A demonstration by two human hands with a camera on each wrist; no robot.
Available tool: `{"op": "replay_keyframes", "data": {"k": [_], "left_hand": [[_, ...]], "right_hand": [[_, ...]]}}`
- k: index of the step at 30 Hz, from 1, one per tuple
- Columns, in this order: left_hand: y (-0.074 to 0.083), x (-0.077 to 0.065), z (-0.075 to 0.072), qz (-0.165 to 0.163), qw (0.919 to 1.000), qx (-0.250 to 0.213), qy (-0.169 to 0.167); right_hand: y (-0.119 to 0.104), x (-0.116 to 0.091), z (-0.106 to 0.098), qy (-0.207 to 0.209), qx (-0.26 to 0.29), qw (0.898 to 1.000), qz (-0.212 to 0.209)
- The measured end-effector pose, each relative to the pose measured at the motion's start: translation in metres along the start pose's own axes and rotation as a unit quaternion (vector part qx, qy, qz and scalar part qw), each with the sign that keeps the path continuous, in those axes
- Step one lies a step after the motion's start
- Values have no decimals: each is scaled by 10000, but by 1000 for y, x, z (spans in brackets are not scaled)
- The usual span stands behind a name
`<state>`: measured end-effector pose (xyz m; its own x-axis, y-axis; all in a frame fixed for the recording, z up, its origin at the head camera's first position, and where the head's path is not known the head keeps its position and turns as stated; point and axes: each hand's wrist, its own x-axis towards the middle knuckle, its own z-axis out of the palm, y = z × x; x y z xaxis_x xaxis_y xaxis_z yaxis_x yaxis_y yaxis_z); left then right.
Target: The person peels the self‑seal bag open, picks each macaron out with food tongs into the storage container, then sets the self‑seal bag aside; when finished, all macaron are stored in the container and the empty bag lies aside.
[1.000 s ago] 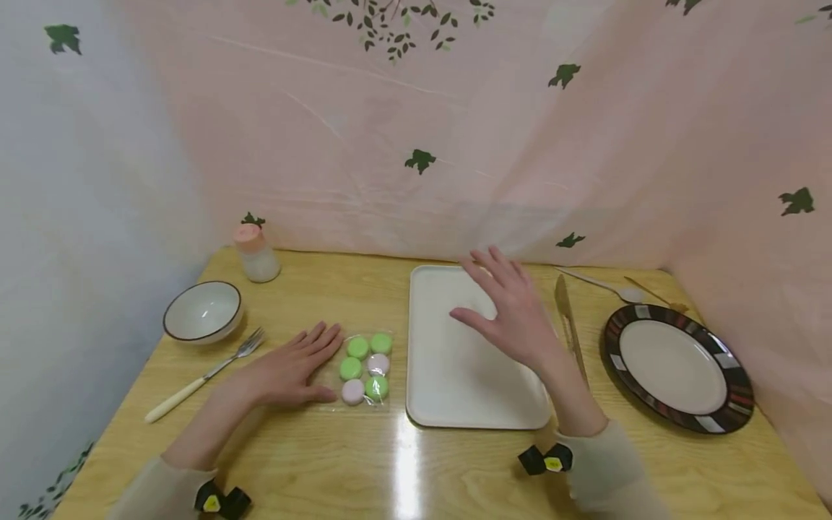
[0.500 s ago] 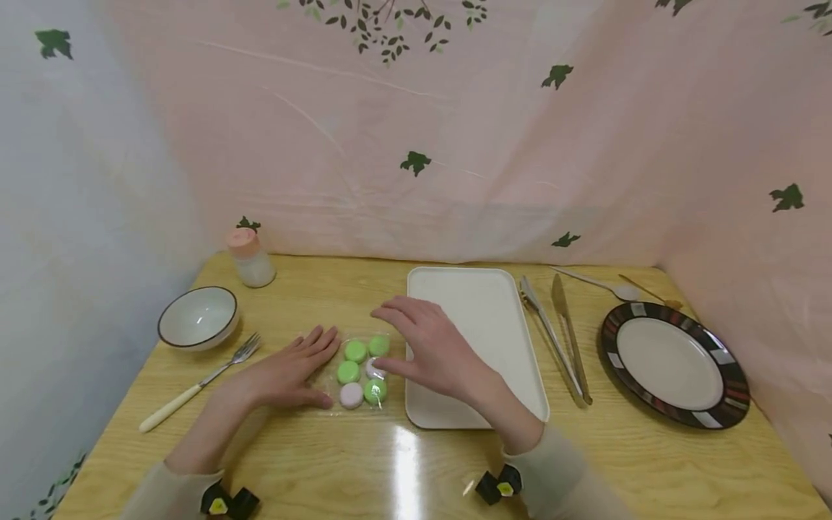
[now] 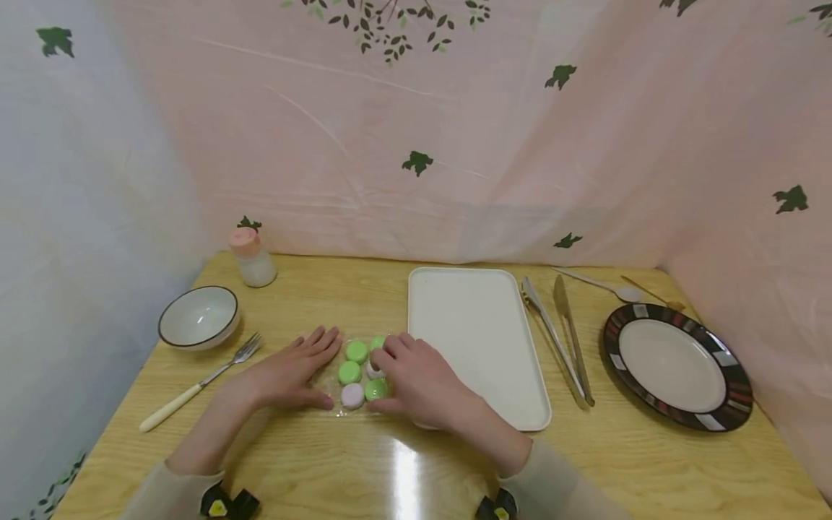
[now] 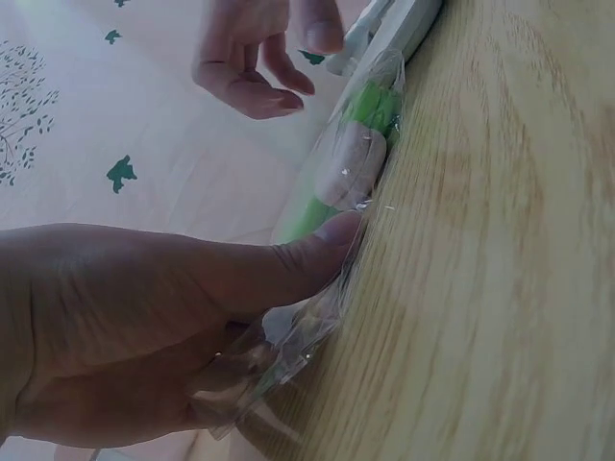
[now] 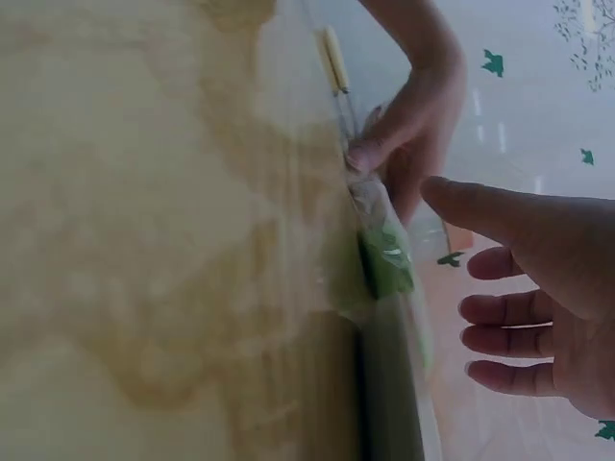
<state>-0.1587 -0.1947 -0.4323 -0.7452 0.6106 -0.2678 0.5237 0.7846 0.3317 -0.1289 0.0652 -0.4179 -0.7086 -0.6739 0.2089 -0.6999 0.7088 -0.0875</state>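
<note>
Several green and pale lilac macarons [image 3: 349,373] lie in a clear plastic packet [image 4: 354,158] on the wooden table. My left hand [image 3: 286,372] rests with fairly straight fingers on the packet's left end, its thumb [image 4: 322,245] pressing the film near the tabletop. Over the packet's right side is my right hand [image 3: 422,379], with loosely bent fingers and its thumb low. Nothing shows between that thumb and the fingers [image 5: 509,341] in the right wrist view. In the head view the right hand partly covers the right-hand macarons and the near left corner of the white tray [image 3: 481,339].
Right of the tray lie tongs [image 3: 552,339] and a knife [image 3: 573,339], then a dark-rimmed plate [image 3: 672,372] with a spoon [image 3: 627,294] behind it. A fork [image 3: 195,388], a white bowl [image 3: 201,314] and a pink-capped jar [image 3: 256,267] are at the left.
My right hand has moved left and down from above the tray to the packet's right side, its fingers bending more. The left hand has stayed on the packet.
</note>
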Motion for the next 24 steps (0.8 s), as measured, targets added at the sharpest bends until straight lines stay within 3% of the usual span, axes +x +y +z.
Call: {"op": "replay_keyframes", "data": {"k": [5,24], "left_hand": [[1,1,0,-10,10000,-34,-14],[1,0,1,-88,9999,-69,-1]], "right_hand": [[-5,-2,5,-72,-468,9988,-138],[-8,1,12,-269,-664,9970,-279]]}}
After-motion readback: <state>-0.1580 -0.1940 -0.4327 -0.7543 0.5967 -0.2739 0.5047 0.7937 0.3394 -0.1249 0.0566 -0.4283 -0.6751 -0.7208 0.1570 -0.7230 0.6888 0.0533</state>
